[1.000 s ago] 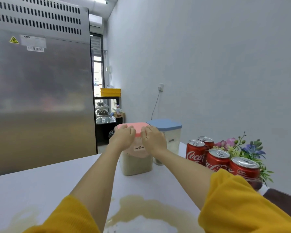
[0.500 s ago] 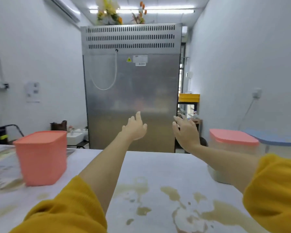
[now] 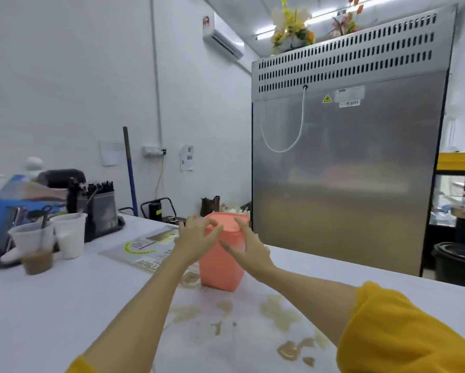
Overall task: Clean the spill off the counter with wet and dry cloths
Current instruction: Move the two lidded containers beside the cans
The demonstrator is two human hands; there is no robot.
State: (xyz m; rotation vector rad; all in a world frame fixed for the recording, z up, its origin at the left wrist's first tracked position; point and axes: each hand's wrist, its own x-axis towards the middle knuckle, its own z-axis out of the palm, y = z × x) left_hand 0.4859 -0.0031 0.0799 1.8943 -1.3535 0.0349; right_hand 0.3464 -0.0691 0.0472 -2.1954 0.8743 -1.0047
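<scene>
White table (image 3: pixel 51 305) runs under my outstretched arms, brown spill (image 3: pixel 279 316) at 5 o'clock of the pink tub (image 3: pixel 220 267). My left hand (image 3: pixel 196 242) and right hand (image 3: pixel 246 250) flank it, fingers spread, gripping nothing. Leaflet (image 3: pixel 148 247) lettering is unreadable.

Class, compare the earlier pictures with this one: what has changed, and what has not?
Both hands let go of the pink-lidded jar and moved left to the coral container; left hand and right hand now reach around it, open. The spill remains unwiped.
</scene>
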